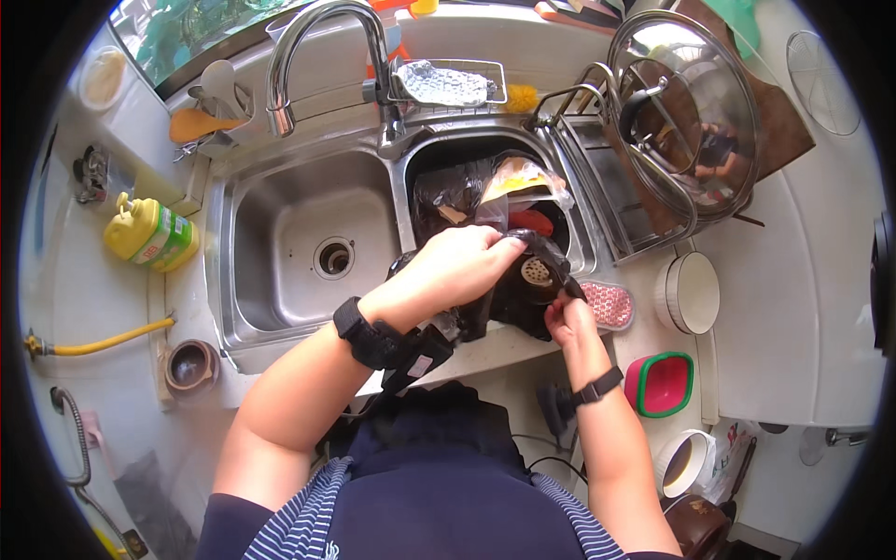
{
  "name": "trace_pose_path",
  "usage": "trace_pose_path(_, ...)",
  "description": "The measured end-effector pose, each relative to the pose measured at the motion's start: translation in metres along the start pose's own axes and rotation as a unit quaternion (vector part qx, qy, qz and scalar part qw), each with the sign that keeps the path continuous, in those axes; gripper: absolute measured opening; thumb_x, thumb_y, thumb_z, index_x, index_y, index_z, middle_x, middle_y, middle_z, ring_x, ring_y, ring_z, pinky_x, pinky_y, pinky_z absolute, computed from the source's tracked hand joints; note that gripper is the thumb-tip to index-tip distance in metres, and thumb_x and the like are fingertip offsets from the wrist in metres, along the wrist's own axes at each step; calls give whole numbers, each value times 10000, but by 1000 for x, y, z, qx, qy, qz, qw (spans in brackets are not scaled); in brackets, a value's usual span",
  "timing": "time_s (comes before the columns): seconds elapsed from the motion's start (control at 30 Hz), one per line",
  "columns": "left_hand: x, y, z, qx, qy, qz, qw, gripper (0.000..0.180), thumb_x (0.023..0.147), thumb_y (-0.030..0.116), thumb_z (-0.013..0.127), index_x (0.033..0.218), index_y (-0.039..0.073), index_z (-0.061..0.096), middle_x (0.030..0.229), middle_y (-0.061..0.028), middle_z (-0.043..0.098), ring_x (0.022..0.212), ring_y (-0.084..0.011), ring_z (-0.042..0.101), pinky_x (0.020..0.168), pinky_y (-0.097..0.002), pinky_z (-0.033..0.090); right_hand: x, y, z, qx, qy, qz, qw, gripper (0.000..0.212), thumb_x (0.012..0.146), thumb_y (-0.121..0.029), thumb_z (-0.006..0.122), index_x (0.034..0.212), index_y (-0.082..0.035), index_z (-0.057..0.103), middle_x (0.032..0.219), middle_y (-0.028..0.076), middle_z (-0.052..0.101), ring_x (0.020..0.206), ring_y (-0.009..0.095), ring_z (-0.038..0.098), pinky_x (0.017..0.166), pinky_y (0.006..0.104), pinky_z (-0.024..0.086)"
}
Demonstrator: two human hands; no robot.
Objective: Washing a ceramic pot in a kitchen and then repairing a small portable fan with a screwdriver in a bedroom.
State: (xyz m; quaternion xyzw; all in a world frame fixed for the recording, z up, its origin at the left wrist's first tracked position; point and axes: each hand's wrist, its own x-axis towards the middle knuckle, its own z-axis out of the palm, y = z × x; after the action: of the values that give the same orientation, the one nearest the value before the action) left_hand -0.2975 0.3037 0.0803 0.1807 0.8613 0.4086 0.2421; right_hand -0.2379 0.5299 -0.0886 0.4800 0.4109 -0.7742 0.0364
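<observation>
A black plastic bag [515,310] lines the right sink basin [409,159] and hangs over its front edge. My left hand [467,263] is closed on the bag's rim, with thumb and fingers pinched together. On the right side of the opening, my right hand [571,319] also grips the rim. Between the hands, a round perforated strainer [537,271] shows in the bag's mouth. Clear packaging with a yellow and white print [523,177] lies toward the back of the basin, beside something red [532,221].
The left basin [289,215] has a drain, with a curved faucet [322,14] behind. A yellow soap bottle [152,233] stands left. At right are a dish rack [607,201] with a glass lid [719,103], a pink-white sponge [609,305], white bowls [691,291] and a red-green container [659,385].
</observation>
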Motion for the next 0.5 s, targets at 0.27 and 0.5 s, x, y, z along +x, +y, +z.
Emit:
trace_pose_path(0.27,3,9,-2,35,35,18,999,448,885,398,440,988,-9,594,897,-196,614,872,-320,585,777,-368,446,6,-3,-7,11,0,-11,1000,62,867,-160,563,829,-112,549,658,-55,527,527,67,492,544,270,510)
trace_pose_path(0.5,7,2,2,28,76,19,997,421,871,372,450,944,-16,595,882,-220,609,868,-364,579,770,-390,445,-3,1,-1,30,-18,-13,999,63,856,-79,541,838,-139,551,636,-37,501,518,68,486,557,270,512)
